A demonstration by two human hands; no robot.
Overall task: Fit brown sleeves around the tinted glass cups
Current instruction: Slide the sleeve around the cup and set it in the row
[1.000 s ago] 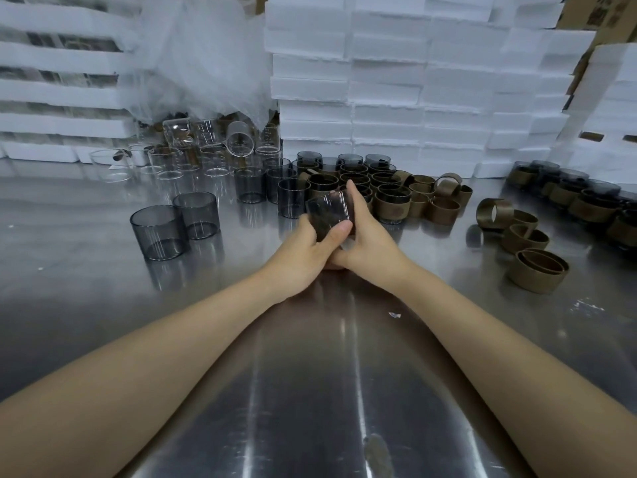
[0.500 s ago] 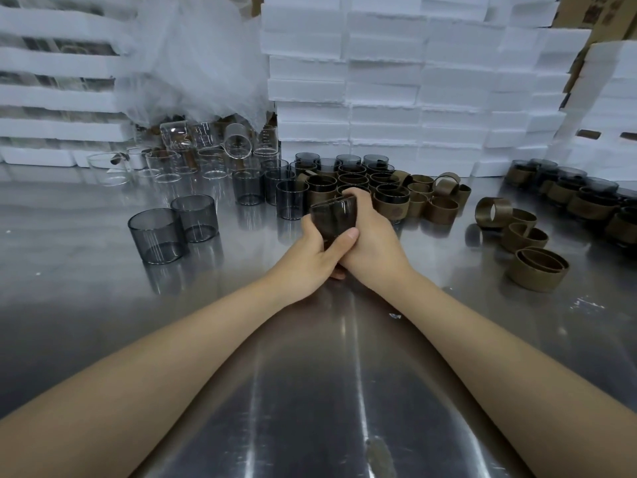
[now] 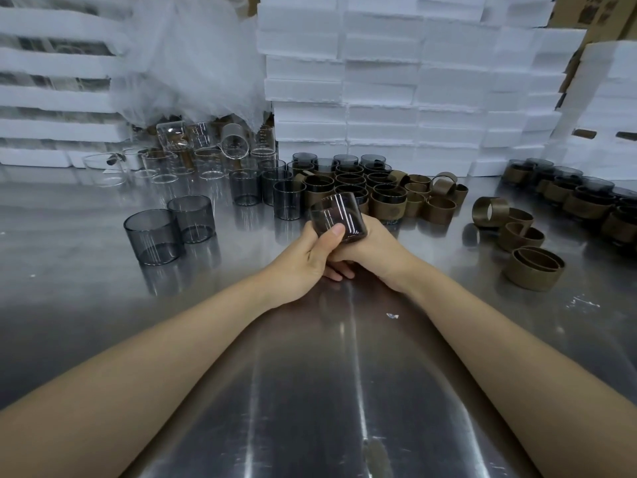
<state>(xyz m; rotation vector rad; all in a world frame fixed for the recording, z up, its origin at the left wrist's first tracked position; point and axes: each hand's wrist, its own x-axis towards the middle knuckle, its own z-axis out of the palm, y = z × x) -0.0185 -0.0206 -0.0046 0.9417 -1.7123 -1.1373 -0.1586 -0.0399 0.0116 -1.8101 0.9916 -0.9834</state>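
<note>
Both forearms reach forward from the bottom corners and converge at mid-frame, wrists low over the steel surface (image 3: 310, 391). The left hand (image 3: 303, 257) and the right hand (image 3: 381, 248) are clasped together around one tinted glass cup (image 3: 339, 215), which is held tilted just above the surface. The left hand's fingers are curled, and its thumb (image 3: 336, 232) is pressed flat on the cup's near wall. The right hand wraps the cup from the right and from beneath, with its fingertips (image 3: 339, 273) showing under the left palm. The lower part of the held cup looks brownish (I cannot tell whether that is a sleeve or only a hand seen through dark glass).

Well apart to the left, two bare tinted cups (image 3: 153, 236) stand upright just beside each other. Behind the hands is a dense cluster of sleeved cups (image 3: 348, 188), each dark glass ringed by a brown band, with a few more unsleeved dark cups (image 3: 287, 200) at its left edge. To the right lie loose brown sleeves (image 3: 534, 272); most rest flat with the opening up, and one ring (image 3: 489, 212) stands on its edge. A second row of sleeved cups (image 3: 568, 198) runs along the far right. Clear glasses (image 3: 165, 167) crowd the back left, some of them tipped over, below a crumpled white sheet (image 3: 193, 56). Stacked white foam blocks (image 3: 379, 81) wall off the rear of the surface.
</note>
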